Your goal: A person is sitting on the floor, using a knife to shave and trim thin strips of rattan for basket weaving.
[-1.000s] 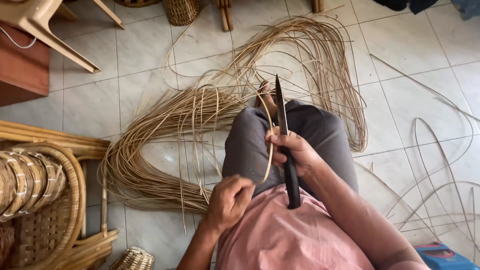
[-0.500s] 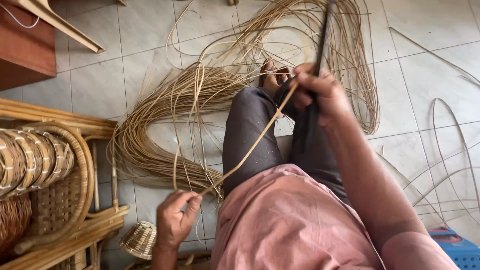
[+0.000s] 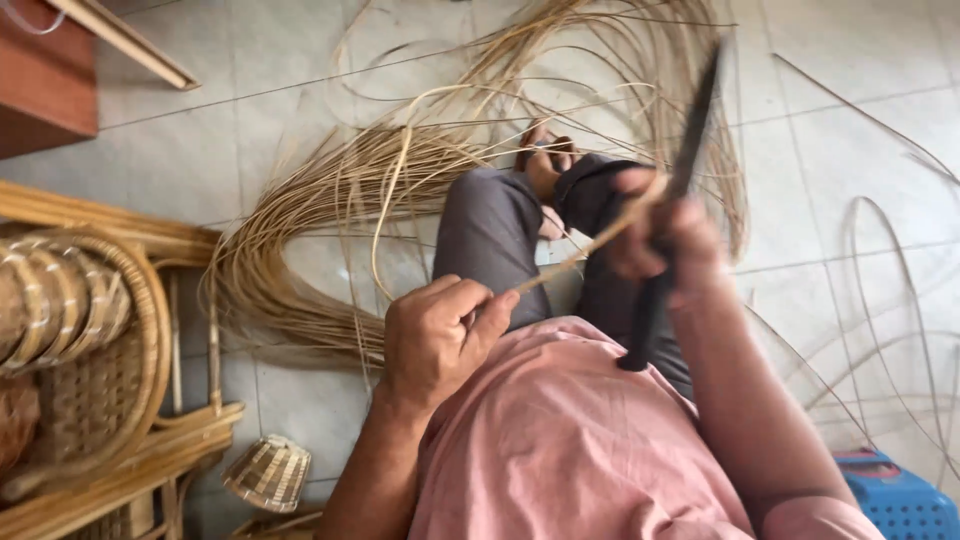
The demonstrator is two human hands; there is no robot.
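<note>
1. Left hand (image 3: 437,338) closed, pinching the near end of a thin cane strip (image 3: 572,252) just above the pink shirt (image 3: 560,440).
2. Right hand (image 3: 660,240), blurred, clenched around a dark knife (image 3: 668,235), blade pointing up and away from the shirt, handle end reaching down to it.
3. Cane strip stretched taut between both hands, crossing over the grey trousers (image 3: 495,235) beyond the shirt.
4. Loose bundle of cane strands (image 3: 330,215) spread on the tiled floor (image 3: 860,130), beyond and left of the shirt.
5. Woven cane chair (image 3: 90,340) far left of the shirt, small wicker basket (image 3: 267,473) low beside it.
6. Blue plastic stool (image 3: 895,495) right of the shirt, at the bottom corner.
</note>
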